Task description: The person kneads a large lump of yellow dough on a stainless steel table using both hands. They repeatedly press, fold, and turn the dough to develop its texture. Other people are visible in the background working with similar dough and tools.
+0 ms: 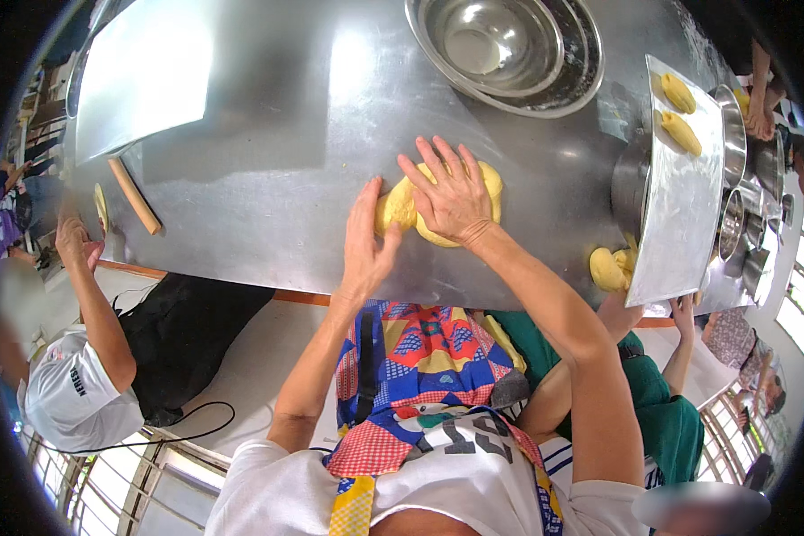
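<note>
A lump of yellow dough [492, 187] lies on the stainless steel table [261, 221] straight in front of me. My right hand [450, 194] is flat on top of it, palm down with the fingers spread, and hides the middle of the lump. At the dough's left end, my left hand [368, 241] cups it, with the fingers along the outer side and the thumb at the near edge. The narrower left part of the dough [395, 206] shows between my two hands.
Nested steel bowls [482, 47] stand beyond the dough. To the right, a metal tray [677, 214] carries two yellow dough pieces; a co-worker's hands are beneath it, near more dough [608, 268]. A wooden rolling pin [134, 194] and a metal sheet [147, 74] lie left, near another person's hands [77, 238].
</note>
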The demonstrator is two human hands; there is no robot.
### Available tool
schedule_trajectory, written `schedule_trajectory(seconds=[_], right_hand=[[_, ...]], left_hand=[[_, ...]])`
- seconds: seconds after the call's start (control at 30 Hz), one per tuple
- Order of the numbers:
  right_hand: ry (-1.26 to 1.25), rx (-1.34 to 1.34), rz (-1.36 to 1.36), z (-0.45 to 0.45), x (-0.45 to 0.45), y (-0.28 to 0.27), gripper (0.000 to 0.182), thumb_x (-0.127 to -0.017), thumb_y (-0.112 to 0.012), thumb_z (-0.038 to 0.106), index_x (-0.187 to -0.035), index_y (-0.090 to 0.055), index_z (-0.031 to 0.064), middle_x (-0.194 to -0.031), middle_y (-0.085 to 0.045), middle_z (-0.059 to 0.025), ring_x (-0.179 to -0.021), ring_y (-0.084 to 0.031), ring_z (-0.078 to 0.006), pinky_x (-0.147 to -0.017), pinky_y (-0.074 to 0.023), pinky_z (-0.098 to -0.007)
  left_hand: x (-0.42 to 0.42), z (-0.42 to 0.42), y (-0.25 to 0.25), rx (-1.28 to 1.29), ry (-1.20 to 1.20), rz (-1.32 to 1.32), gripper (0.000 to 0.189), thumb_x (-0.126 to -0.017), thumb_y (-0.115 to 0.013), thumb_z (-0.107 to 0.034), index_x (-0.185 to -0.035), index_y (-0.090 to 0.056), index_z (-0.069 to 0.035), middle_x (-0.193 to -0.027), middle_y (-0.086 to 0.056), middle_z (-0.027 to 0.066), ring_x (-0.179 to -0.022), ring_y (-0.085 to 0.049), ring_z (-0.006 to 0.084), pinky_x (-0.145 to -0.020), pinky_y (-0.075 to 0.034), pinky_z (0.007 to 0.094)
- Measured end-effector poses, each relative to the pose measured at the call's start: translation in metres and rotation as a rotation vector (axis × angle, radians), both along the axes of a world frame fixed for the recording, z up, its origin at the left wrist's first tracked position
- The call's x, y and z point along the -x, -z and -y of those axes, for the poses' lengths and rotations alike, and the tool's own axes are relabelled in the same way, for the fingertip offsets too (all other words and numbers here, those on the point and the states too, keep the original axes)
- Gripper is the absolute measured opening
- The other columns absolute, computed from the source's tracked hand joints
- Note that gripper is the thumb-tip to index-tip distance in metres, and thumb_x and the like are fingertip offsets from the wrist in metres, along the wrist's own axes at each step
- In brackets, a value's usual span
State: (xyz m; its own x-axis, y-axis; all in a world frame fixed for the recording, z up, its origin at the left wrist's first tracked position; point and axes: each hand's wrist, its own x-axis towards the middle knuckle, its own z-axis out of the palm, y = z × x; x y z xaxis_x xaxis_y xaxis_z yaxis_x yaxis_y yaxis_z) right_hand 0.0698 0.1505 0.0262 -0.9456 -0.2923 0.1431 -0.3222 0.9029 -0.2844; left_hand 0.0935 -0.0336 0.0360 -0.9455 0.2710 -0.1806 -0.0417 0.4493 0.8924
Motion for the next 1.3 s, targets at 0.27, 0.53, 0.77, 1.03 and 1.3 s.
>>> schedule_trajectory(seconds=[0.27, 0.53, 0.77, 1.03, 1.3], right_hand=[[-0.3, 0.036, 0.008, -0.028, 0.037, 0.012, 0.039, -0.089, -0.048, 0.028, -0.126, -0.058, 0.0186, -0.135, -0.051, -0.0118, -0.125, -0.046, -0.0272, -0.108, -0.0302, -0.045], [-0.081, 0.05, -0.109, -0.02, 0.025, 0.022, 0.032, -0.093, -0.049, 0.031, -0.116, -0.063, 0.015, -0.13, -0.055, -0.0098, -0.122, -0.047, -0.0241, -0.096, -0.0376, -0.0399], [0.119, 0.72, 0.348, -0.04, 0.005, 0.006, 0.046, -0.099, -0.039, 0.039, -0.123, -0.058, 0.0055, -0.126, -0.058, -0.0138, -0.121, -0.049, -0.0258, -0.102, -0.0345, -0.0407], [0.63, 1.155, 0.36, -0.091, -0.023, -0.052, 0.055, -0.1, -0.036, 0.042, -0.12, -0.059, -0.0042, -0.115, -0.064, -0.0169, -0.111, -0.059, -0.0227, -0.097, -0.0421, -0.0328], [0.941, 0.86, 0.229, -0.076, 0.007, -0.033, 0.048, -0.1, -0.034, 0.035, -0.118, -0.062, 0.0, -0.116, -0.063, -0.02, -0.115, -0.055, -0.035, -0.101, -0.0377, -0.0376]], left_hand=[[-0.009, -0.018, 0.014, 0.338, 0.129, -0.313, 0.069, -0.073, -0.074, -0.011, -0.136, -0.045, -0.008, -0.136, -0.046, 0.0162, -0.122, -0.044, 0.0372, -0.101, -0.038, 0.0441], [0.01, -0.002, 0.0, 0.162, 0.107, -0.124, 0.049, -0.073, -0.069, -0.007, -0.121, -0.057, -0.004, -0.104, -0.059, 0.0171, -0.092, -0.06, 0.0339, -0.08, -0.049, 0.0404], [0.011, -0.028, -0.052, 0.226, 0.168, -0.085, 0.055, -0.074, -0.07, -0.008, -0.126, -0.053, -0.001, -0.104, -0.059, 0.0183, -0.096, -0.06, 0.0321, -0.08, -0.049, 0.0387], [0.003, -0.099, -0.032, 0.014, 0.311, -0.375, 0.059, -0.083, -0.063, -0.005, -0.138, -0.04, -0.003, -0.124, -0.052, 0.0238, -0.113, -0.055, 0.0344, -0.096, -0.047, 0.0386], [0.071, -0.098, -0.043, -0.056, -0.026, -0.084, 0.04, -0.096, -0.043, -0.012, -0.134, -0.045, 0.0, -0.142, -0.037, 0.0253, -0.133, -0.036, 0.0376, -0.107, -0.032, 0.0467]])
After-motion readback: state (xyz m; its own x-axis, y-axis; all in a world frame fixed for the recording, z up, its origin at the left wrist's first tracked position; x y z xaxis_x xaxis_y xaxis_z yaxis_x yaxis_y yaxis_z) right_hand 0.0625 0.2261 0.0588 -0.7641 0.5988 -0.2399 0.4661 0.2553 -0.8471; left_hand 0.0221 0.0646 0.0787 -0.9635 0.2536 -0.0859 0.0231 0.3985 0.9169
